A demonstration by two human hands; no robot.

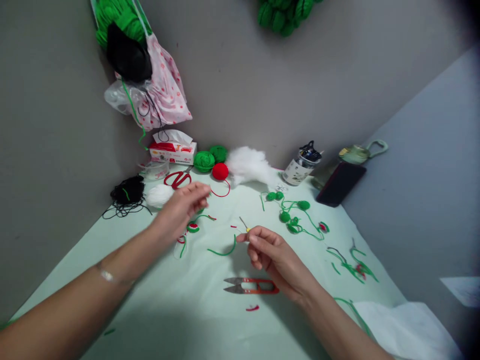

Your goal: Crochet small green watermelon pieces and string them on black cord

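Observation:
My right hand [272, 255] hovers over the pale green table [210, 310], fingers pinched on a thin needle [243, 223] that points up and left. A short green yarn piece [225, 250] lies just left of it. My left hand [183, 207] reaches forward, fingers loosely together above a small green and red crocheted piece [193, 228]; whether it holds anything is unclear. Red-handled thread snips [249, 285] lie near my right wrist.
At the back stand a tissue box [173, 152], red scissors [178, 178], green yarn balls [210, 157], a red ball [220, 171], white stuffing [249, 165], a jar [300, 167] and a phone [340, 183]. Green crocheted bits [292, 215] and yarn scraps [352, 265] lie on the right.

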